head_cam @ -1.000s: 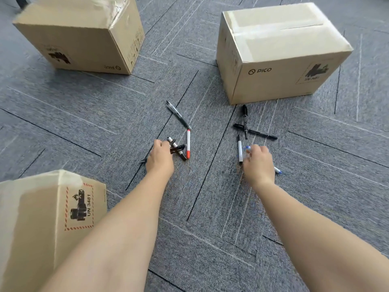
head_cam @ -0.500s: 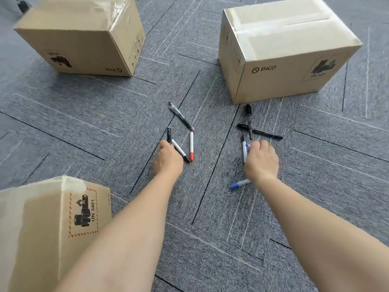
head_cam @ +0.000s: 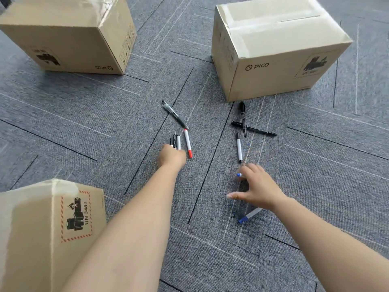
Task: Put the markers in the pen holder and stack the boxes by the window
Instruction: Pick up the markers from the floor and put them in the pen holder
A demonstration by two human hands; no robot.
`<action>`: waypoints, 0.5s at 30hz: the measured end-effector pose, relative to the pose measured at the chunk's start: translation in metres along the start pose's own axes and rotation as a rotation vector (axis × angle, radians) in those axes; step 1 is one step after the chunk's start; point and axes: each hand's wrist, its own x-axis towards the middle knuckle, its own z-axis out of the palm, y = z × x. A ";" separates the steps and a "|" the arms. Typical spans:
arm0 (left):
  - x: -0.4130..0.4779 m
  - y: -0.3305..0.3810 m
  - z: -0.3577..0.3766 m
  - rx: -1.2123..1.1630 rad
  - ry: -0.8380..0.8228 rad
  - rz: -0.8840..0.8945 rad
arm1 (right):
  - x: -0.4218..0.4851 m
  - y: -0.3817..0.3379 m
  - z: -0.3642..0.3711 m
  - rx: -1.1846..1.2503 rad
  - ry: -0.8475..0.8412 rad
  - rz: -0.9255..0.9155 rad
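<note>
My left hand (head_cam: 171,157) is shut on a bunch of black and white markers (head_cam: 175,141) whose ends stick out past my fingers. A red-capped marker (head_cam: 188,143) lies just right of it, with a black pen (head_cam: 174,114) beyond. My right hand (head_cam: 255,187) holds a blue-capped marker (head_cam: 249,216) that pokes out under the wrist, thumb spread; a blue tip shows at the fingertips. In front of it lie a white marker (head_cam: 239,149) and two crossed black markers (head_cam: 253,128). No pen holder is in view.
Three taped cardboard boxes stand on the grey carpet: one at far left (head_cam: 63,34), one at far right (head_cam: 273,45) close behind the crossed markers, and one near my left elbow (head_cam: 42,228).
My left hand has gathered its markers upright into a bundle. My right hand has pulled back toward me with the blue marker, leaving the white marker uncovered.
</note>
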 end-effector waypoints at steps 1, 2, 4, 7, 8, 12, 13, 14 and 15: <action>-0.003 -0.001 0.000 -0.005 -0.007 0.026 | -0.002 0.000 -0.001 0.026 -0.014 -0.006; -0.005 -0.002 0.002 -0.001 -0.011 0.057 | -0.004 0.000 -0.003 0.037 -0.046 -0.021; -0.009 -0.001 0.004 0.008 -0.024 0.117 | -0.011 -0.001 -0.008 -0.027 -0.149 -0.071; -0.012 0.006 0.007 -0.030 -0.033 0.154 | -0.023 0.004 -0.007 -0.162 -0.227 -0.131; -0.013 0.008 0.008 -0.047 -0.020 0.156 | -0.026 0.007 -0.004 -0.170 -0.216 -0.143; -0.018 0.012 0.013 -0.046 0.014 0.112 | -0.033 0.013 0.002 -0.168 -0.176 -0.161; -0.020 0.012 0.013 -0.028 0.005 0.096 | -0.034 0.013 0.002 -0.174 -0.174 -0.161; -0.022 0.012 0.014 -0.021 -0.006 0.086 | -0.035 0.013 0.003 -0.176 -0.171 -0.160; -0.021 0.012 0.016 -0.031 -0.025 0.083 | -0.034 0.012 0.003 -0.178 -0.171 -0.156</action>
